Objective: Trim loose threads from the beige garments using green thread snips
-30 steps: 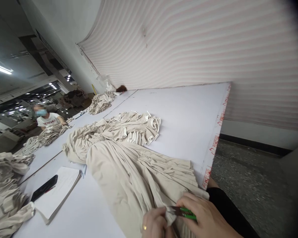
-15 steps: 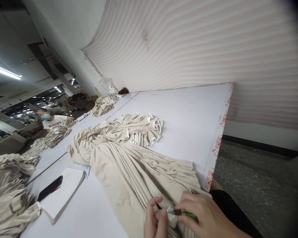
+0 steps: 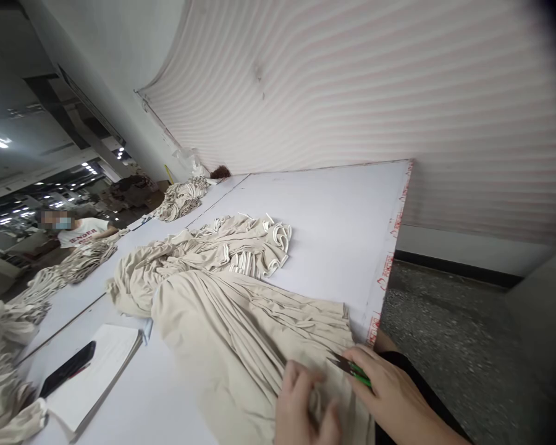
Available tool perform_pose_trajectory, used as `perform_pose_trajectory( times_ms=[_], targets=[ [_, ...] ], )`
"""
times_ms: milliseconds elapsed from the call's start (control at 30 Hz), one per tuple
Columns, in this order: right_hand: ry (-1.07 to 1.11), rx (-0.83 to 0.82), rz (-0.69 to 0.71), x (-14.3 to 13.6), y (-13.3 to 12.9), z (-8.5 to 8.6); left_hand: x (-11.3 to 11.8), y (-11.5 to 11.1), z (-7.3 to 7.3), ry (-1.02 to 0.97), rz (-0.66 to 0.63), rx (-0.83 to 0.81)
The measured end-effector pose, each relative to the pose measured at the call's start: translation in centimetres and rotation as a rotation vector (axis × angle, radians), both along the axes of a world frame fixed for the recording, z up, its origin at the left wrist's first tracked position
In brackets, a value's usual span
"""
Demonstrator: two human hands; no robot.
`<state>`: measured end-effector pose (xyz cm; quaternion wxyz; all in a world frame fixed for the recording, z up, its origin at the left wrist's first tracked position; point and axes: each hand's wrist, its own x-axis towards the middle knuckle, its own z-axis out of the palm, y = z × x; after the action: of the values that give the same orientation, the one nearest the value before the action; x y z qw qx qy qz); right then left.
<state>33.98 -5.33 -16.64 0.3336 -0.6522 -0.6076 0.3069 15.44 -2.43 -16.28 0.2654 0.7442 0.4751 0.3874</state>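
Head view: my left hand point(image 3: 306, 405) lies fingers-down on the beige garment point(image 3: 259, 346), pinning the near edge flat at the desk point(image 3: 343, 222) front; it presses rather than grips, fingers loosely curled into the folds; my right hand point(image 3: 389, 395) is closed around green-handled snips point(image 3: 352, 369), blades pointing at the cloth just beside my left fingers, so pinned fabric stays taut under the tip; garment runs from the desk's near edge back toward a bunched pile with white ribbed trim point(image 3: 241, 244); cloth looks soft, heavily pleated, uniform beige; notebook point(image 3: 97, 371) with a black phone point(image 3: 67, 369) on it sits off to my left, apart from the work; a co-worker point(image 3: 74, 232) handles similar cloth farther along.
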Motion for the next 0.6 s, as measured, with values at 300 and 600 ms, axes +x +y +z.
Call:
perform_pose_trajectory(
  times_ms=[300, 600],
  targets=[
    [0.122, 0.043, -0.055, 0.5, -0.1, 0.2, 1.4, 0.2, -2.6, 0.416, -0.095, 0.024],
    [0.327, 0.055, 0.022, 0.0, -0.1, 0.6, 0.9, 0.3, -3.1, 0.344, -0.171, 0.104]
  ],
)
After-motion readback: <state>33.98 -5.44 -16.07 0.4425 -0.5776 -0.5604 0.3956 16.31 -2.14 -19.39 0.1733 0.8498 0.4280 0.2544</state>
